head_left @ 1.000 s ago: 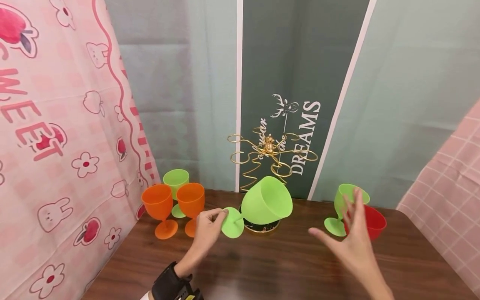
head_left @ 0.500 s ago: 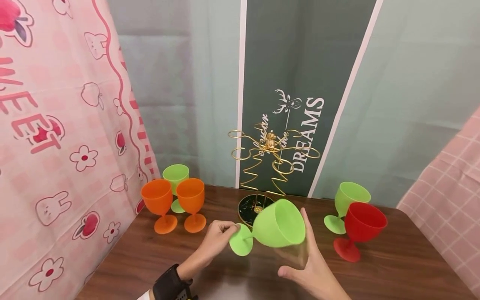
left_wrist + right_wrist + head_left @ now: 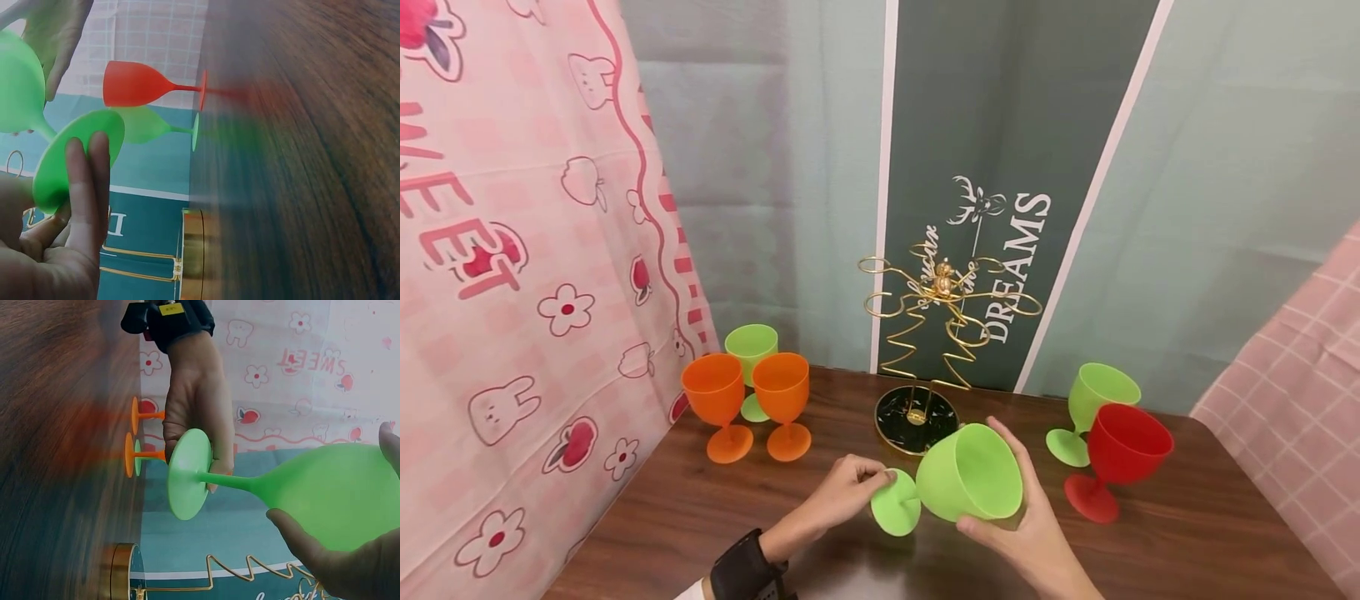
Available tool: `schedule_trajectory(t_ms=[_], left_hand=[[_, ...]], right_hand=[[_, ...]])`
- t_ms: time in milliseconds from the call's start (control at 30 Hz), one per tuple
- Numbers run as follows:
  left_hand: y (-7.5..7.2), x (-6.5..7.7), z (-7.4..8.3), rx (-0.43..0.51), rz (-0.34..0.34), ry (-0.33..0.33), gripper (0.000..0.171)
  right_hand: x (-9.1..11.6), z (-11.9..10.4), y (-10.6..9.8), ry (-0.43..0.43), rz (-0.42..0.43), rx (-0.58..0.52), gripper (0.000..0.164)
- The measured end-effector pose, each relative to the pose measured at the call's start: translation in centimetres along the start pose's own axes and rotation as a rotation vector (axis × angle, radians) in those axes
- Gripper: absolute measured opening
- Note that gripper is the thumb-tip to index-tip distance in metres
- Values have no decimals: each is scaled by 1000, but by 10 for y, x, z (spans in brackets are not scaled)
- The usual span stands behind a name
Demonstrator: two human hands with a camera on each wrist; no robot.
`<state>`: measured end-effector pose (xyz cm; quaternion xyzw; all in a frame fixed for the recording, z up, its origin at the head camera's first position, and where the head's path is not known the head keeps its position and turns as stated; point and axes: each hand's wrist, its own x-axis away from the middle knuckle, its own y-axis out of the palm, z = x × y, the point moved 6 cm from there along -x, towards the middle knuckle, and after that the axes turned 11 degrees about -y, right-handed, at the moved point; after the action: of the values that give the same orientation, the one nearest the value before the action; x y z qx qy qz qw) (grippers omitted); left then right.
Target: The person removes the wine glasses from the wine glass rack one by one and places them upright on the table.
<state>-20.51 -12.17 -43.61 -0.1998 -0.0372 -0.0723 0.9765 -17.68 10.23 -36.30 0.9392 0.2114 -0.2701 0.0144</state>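
Observation:
A light green goblet (image 3: 967,473) is held tilted on its side in front of the gold stand, its mouth facing right and toward me. My left hand (image 3: 844,493) pinches the edge of its round foot (image 3: 896,502) between thumb and fingers; the left wrist view shows two fingers (image 3: 87,172) lying against the foot's underside. Around the bowl (image 3: 340,494) my right hand (image 3: 1026,521) holds on, thumb at the near side and fingers at the far side, partly hidden behind the cup.
Two orange goblets (image 3: 713,390) and a green goblet (image 3: 751,342) stand at the left of the wooden table (image 3: 842,575). At the right stand a red goblet (image 3: 1127,446) and another green goblet (image 3: 1101,392). Centre back is a gold wire stand (image 3: 943,287) with a black round base (image 3: 898,421).
My left hand has brought the green goblet down and toward me, away from the stand. The right hand has come leftward from beside the red goblet onto the bowl.

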Motion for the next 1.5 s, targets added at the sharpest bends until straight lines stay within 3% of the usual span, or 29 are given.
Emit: schedule_trajectory(t_ms=[100,167,400,567,733,1033,1500], left_hand=[[2,0,1,-21,-20,7,28],[4,1,1,-22,-39,15,27],[7,5,1,52,-153,6,25],[4,4,0,-2,-163,18,26],[-2,2,1,28,-176,18,27],[-20,3,0,14,-112,14,28],[-22,2,0,-22,-93,42,27]], right_hand=[[1,0,-2,62,45,103,93],[1,-1,-3,59,44,136,90],[0,-6,-4,-27,22,135,90],[1,-7,-6,-11,39,128,90],[0,-8,-11,5,64,178,90],[-8,1,-34,86,158,626,94],[-20,34,-81,217,125,717,97]])
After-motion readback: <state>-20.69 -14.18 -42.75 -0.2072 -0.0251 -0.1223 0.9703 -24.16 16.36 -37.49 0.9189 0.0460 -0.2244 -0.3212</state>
